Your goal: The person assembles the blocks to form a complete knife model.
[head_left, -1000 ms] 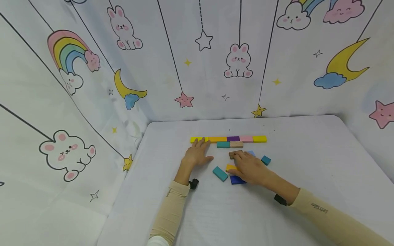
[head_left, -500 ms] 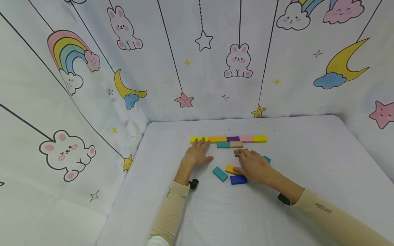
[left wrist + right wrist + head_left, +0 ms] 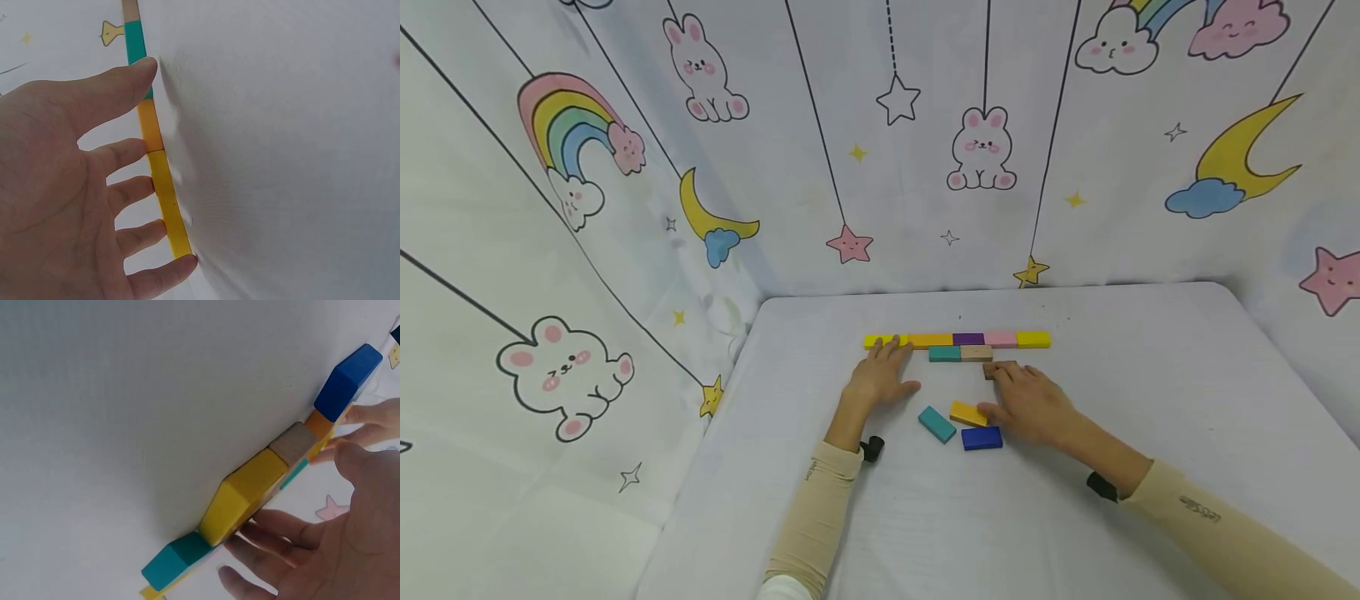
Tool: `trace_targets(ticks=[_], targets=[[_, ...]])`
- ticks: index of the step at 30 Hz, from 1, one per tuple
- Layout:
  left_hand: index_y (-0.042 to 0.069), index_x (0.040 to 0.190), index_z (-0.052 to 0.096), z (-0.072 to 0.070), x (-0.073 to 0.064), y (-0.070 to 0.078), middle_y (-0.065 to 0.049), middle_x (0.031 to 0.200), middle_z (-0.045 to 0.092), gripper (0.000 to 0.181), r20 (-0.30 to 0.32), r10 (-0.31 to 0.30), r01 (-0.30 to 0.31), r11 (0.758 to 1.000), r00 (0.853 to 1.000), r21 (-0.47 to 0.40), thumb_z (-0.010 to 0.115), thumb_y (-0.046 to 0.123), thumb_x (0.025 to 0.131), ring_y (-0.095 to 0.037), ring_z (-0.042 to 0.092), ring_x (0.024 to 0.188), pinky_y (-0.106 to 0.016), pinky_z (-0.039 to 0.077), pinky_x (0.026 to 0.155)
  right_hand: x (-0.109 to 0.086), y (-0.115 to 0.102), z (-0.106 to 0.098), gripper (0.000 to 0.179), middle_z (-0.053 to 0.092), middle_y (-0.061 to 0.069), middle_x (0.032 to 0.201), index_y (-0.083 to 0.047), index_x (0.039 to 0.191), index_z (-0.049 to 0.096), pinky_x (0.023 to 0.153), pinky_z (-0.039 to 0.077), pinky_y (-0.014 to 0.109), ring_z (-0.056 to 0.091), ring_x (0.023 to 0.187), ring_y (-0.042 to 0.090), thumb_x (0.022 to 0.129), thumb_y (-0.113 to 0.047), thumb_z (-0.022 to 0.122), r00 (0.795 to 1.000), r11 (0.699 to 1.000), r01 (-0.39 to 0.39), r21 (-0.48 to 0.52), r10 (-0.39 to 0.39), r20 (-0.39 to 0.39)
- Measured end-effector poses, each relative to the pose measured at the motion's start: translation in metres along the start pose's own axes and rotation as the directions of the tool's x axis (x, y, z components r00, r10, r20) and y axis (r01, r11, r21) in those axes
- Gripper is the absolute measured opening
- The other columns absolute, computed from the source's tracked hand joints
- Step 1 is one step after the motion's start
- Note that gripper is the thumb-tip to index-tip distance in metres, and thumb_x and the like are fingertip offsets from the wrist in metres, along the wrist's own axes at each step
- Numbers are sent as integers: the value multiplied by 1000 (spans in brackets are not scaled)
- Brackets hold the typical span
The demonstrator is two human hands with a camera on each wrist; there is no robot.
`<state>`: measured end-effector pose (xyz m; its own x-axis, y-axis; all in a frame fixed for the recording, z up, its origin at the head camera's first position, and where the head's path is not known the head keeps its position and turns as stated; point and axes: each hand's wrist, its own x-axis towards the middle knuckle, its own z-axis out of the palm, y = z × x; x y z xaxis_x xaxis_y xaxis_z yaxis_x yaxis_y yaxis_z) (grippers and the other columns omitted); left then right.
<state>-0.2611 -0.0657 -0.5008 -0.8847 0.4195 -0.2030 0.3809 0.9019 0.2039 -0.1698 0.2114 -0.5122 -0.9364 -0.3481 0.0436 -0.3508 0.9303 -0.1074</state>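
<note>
My left hand [image 3: 877, 379] lies spread at the left end of a row of blocks. Its fingertips touch the yellow block [image 3: 169, 203] and the orange block [image 3: 150, 125]; its thumb is by a teal block [image 3: 135, 42]. My right hand [image 3: 1033, 404] reaches over loose blocks, its fingers extended and its thumb apart. The fingers touch a brown block [image 3: 988, 372], partly covered in the head view. The thumb is at the right end of an orange block [image 3: 967, 413]. In the right wrist view, the fingers reach a yellow block [image 3: 247, 494] beside a teal block [image 3: 178, 559].
The row continues with a purple block [image 3: 968, 339], a pink block [image 3: 1000, 339] and another yellow block [image 3: 1033, 339]. A light wood block [image 3: 976, 353] sits in front. Between the hands lie a loose teal block [image 3: 937, 424] and a blue block [image 3: 982, 438] on the white table [image 3: 910, 517].
My right hand has slid to the right, and the brown block has shifted right with it. The blue block is uncovered; the light blue and small teal blocks are now hidden. My left hand stays put.
</note>
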Motion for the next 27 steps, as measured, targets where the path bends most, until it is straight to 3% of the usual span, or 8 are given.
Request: trace_targets(ticks=[12,27], targets=[[27,168,24,10,12,-7,-3,176,11,84,53,-29,28,1000,998,13,62,58,100,-34,8,161,-56,29,124,-5,9,0,68,61,23,137,7,136,59,112,43,63,57,129,38,100,-50,67,999,1000,25,-17,-25,-42],[27,168,24,7,10,-4,-3,176,12,82,51,-31,31,999,998,10,61,56,101,-34,8,161,-55,29,124,-4,18,-1,67,60,24,138,8,137,59,113,40,65,55,132,40,101,-48,65,1000,1000,0,-5,0,-27]])
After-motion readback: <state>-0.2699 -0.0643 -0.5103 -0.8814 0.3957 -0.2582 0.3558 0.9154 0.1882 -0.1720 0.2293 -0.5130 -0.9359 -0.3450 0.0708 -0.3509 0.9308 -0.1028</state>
